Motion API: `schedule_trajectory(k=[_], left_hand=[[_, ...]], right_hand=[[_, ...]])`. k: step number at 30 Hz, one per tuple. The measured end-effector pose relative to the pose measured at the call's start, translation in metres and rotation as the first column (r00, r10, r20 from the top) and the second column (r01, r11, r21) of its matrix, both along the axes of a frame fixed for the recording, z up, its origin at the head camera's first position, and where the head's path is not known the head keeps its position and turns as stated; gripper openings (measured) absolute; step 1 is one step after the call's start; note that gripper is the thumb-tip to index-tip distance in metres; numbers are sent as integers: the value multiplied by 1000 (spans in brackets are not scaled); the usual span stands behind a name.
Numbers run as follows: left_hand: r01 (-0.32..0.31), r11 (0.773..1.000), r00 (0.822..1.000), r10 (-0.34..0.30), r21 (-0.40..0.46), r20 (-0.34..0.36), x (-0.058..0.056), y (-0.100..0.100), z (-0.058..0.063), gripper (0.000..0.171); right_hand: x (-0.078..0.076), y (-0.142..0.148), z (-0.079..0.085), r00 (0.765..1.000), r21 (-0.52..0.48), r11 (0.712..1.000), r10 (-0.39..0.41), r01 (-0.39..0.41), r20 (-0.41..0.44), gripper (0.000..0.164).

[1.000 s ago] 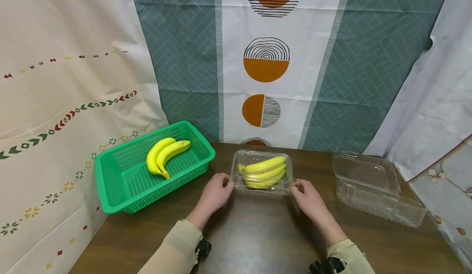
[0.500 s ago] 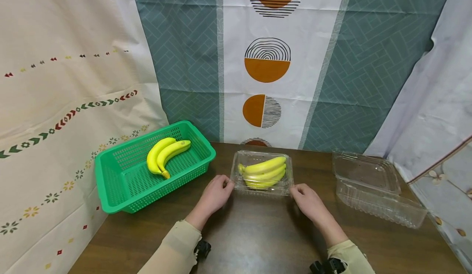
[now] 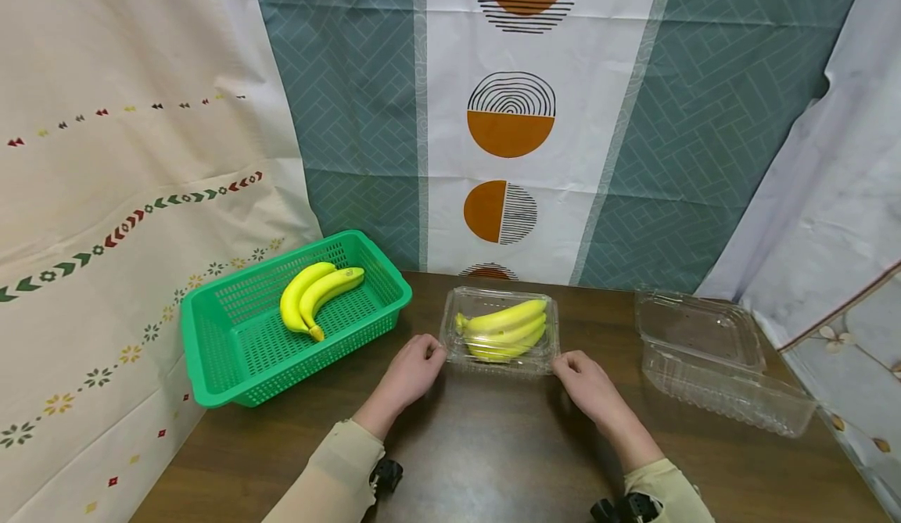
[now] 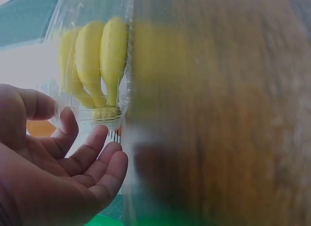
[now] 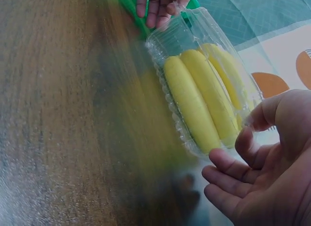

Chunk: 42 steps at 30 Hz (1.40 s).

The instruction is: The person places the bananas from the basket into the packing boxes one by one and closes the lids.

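A clear plastic clamshell box (image 3: pixel 457 298) stands on the table with its lid down over a bunch of bananas (image 3: pixel 503 327). At its front left corner, my left hand (image 3: pixel 414 368) pinches the rim between thumb and index finger; the other fingers are loosely bent below in the left wrist view. My right hand (image 3: pixel 588 382) pinches the rim at the front right corner likewise. In the right wrist view, the bananas (image 5: pixel 194 99) lie side by side behind the clear wall, and the thumb and index finger (image 5: pixel 248 143) meet at the box's edge.
To the left, a green perforated basket (image 3: pixel 211 327) holds more bananas (image 3: pixel 331 292). Another clear plastic box (image 3: pixel 725 386) stands at the right with its lid raised. The brown table (image 3: pixel 486 445) meets a patterned cloth (image 3: pixel 352 116) behind.
My right hand has shifted very slightly toward the front, still at the box's corner. The left hand, box and bananas look practically unmoved.
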<state>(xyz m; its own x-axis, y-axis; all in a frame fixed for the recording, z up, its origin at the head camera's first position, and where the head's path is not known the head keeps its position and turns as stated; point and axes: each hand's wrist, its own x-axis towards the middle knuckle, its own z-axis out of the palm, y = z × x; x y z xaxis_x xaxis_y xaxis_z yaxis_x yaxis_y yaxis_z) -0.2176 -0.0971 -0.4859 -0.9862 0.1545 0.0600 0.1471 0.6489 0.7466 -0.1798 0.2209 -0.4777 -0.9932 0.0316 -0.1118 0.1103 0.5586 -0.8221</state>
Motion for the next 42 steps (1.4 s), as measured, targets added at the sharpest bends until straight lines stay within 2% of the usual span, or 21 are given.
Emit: schedule_trajectory(k=[12,20,28,30,37,42], left_hand=[[4,1000,999,-5,25,41,2,1,2,20],[-11,1000,999,10,13,50,1,0,2,20],[-30,1000,998,29,10,53,0,0,4,14],[-39,999,998,38,19,52,0,0,5,18],[-62,996,998,60,63,29,1,2,7,49],[-53,997,999,53,52,-9,3,4,10,57]], right_hand=[[2,-2,-2,1000,-22,1000,1,-1,0,18],[1,-3,0,1000,-2,1000,-3,3,12,21],[1,-1,3,1000,56,998,-15,16,-14,25],[1,0,3,1000,77,997,-11,13,-23,29],[6,4,7,997,167,986,-3,15,-71,51],[10,1,9,991,210,978,25,3,-129,63]])
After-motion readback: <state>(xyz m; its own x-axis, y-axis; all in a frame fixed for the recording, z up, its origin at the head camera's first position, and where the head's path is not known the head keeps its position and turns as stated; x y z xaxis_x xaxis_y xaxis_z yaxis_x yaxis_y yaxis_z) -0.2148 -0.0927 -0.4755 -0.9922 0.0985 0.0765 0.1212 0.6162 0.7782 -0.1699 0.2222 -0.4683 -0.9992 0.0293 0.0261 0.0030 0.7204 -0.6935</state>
